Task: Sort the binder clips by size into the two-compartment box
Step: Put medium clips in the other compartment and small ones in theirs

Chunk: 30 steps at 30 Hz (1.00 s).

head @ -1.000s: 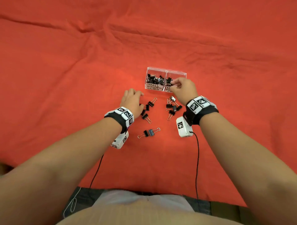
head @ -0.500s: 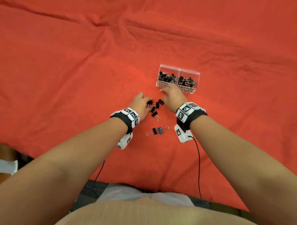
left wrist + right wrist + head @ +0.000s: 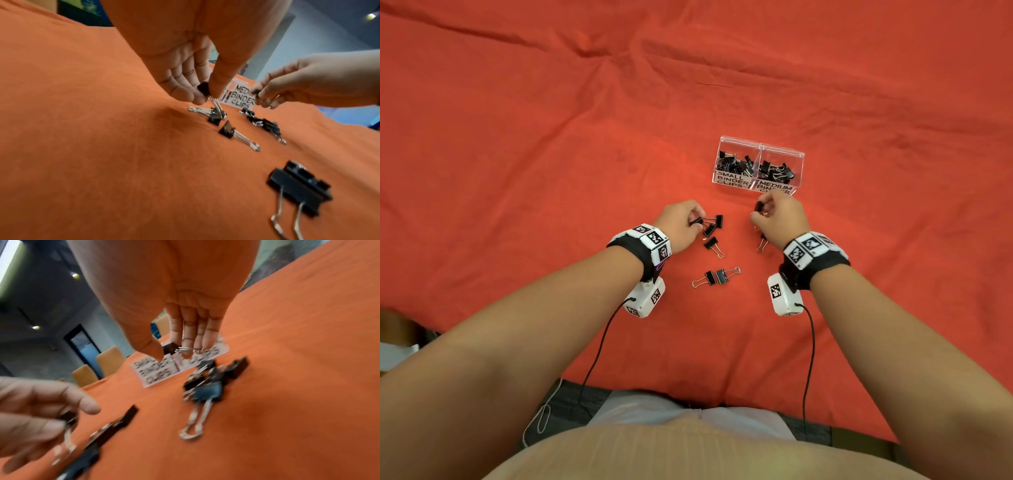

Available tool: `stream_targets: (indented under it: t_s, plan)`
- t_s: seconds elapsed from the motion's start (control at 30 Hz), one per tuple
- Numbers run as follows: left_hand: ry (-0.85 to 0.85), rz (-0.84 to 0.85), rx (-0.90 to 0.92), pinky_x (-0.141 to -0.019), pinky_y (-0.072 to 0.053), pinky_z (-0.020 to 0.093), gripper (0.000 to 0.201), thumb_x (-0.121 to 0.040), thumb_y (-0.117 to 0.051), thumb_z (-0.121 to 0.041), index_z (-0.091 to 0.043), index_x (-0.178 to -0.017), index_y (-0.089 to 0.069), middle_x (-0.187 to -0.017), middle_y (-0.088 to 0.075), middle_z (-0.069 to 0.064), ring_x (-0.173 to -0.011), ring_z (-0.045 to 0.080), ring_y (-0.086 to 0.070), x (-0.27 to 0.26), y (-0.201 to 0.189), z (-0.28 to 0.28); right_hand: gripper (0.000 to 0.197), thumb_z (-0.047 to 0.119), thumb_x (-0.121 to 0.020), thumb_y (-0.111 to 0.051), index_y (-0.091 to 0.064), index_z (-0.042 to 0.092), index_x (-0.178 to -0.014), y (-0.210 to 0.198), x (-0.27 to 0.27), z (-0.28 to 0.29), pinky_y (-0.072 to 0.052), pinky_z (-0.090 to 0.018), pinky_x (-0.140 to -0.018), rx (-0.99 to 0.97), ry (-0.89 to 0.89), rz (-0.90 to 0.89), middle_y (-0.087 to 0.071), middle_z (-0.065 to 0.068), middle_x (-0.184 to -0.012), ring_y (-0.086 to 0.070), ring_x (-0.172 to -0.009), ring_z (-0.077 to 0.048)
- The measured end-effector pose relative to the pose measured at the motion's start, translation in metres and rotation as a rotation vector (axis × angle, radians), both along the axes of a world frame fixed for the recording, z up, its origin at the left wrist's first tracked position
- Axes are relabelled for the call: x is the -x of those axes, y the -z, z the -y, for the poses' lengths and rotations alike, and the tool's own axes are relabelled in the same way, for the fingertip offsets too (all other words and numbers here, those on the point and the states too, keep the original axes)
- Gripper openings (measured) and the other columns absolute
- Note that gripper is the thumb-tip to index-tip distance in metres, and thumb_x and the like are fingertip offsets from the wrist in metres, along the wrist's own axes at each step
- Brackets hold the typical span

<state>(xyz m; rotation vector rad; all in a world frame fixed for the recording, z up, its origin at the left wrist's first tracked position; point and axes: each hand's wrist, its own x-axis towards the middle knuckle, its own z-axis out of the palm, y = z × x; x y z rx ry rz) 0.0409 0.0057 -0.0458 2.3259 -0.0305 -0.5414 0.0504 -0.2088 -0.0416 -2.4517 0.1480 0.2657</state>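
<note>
A clear two-compartment box stands on the red cloth, labelled for small clips on the left and medium clips on the right, with black clips in both halves. My left hand pinches a small black binder clip just above the cloth. My right hand pinches another small clip in front of the box's medium side. Several loose clips lie between my hands. Two joined clips lie nearer to me.
The red cloth covers the whole table, wrinkled at the back. More clips lie under my right hand. Wrist camera cables trail toward my body. The table's near edge runs just in front of my lap.
My right hand came back from the box's right compartment to the loose clips and took one up. My left hand closed on a clip from its pile. The head view shifted left.
</note>
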Motion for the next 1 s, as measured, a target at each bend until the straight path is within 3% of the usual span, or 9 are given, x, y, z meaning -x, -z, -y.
stream_targets:
  t_s: [0.1,0.17,0.3,0.53,0.77,0.87,1.0]
  plan:
    - [0.156,-0.027,-0.071,-0.084,-0.043,0.027,0.033,-0.091,-0.054,-0.009,-0.02,-0.122,-0.057,-0.109,-0.059,0.009,-0.097,0.023,-0.057,0.001,0.002,0.005,0.025,0.021,-0.079,-0.063,-0.059,0.016,-0.103,-0.003,0.005,0.022,-0.046,-0.031,-0.072,0.026,0.07,-0.029,-0.055,-0.001,-0.085,-0.055,-0.082,-0.021]
    - [0.239,-0.021,-0.153,-0.093,-0.045,0.033,0.037,-0.093,-0.049,-0.01,-0.023,-0.127,-0.054,-0.122,-0.054,0.012,-0.112,0.03,-0.054,0.002,0.006,0.009,0.025,0.022,-0.08,-0.061,-0.06,0.017,-0.104,0.0,0.009,0.028,-0.043,-0.033,-0.079,0.097,0.019,-0.052,-0.053,-0.004,-0.088,-0.054,-0.091,-0.027]
    - [0.264,0.013,-0.23,-0.08,-0.049,0.037,0.034,-0.094,-0.047,-0.012,-0.019,-0.126,-0.053,-0.113,-0.046,0.01,-0.094,0.031,-0.058,0.006,0.008,0.018,0.027,0.019,-0.082,-0.061,-0.062,0.015,-0.108,0.007,0.021,0.023,-0.04,-0.036,-0.089,0.165,-0.101,-0.089,-0.054,-0.015,-0.104,-0.049,-0.105,-0.031]
    - [0.254,0.025,-0.269,-0.081,-0.051,0.04,0.032,-0.09,-0.059,-0.022,-0.014,-0.121,-0.052,-0.117,-0.042,0.013,-0.092,0.033,-0.058,0.006,0.013,0.028,0.032,0.008,-0.082,-0.056,-0.054,0.008,-0.114,0.017,0.037,0.003,-0.044,-0.042,-0.093,0.245,-0.156,-0.077,-0.051,-0.016,-0.117,-0.047,-0.112,-0.034]
    - [0.093,0.027,-0.206,-0.075,-0.05,0.037,0.022,-0.083,-0.061,-0.014,-0.012,-0.104,-0.056,-0.112,-0.042,0.014,-0.08,0.03,-0.057,0.009,0.013,0.037,0.023,0.002,-0.078,-0.053,-0.058,0.006,-0.1,0.021,0.044,-0.005,-0.043,-0.042,-0.089,0.218,-0.173,-0.011,-0.058,-0.015,-0.106,-0.051,-0.104,-0.035]
    - [0.037,0.013,-0.197,-0.074,-0.048,0.033,0.02,-0.08,-0.063,-0.014,-0.013,-0.1,-0.058,-0.106,-0.039,0.009,-0.078,0.028,-0.055,0.007,0.012,0.037,0.021,0.002,-0.076,-0.056,-0.061,0.008,-0.096,0.016,0.041,0.0,-0.044,-0.035,-0.084,0.112,-0.119,0.004,-0.062,-0.012,-0.102,-0.056,-0.095,-0.03]
    - [0.002,0.006,-0.194,-0.074,-0.049,0.031,0.016,-0.081,-0.065,-0.017,-0.015,-0.095,-0.059,-0.104,-0.036,0.005,-0.076,0.024,-0.052,0.005,0.013,0.036,0.016,0.006,-0.078,-0.061,-0.066,0.014,-0.09,-0.01,0.019,0.013,-0.041,-0.015,-0.064,-0.066,0.129,0.049,-0.063,0.0,-0.087,-0.054,-0.07,-0.011]
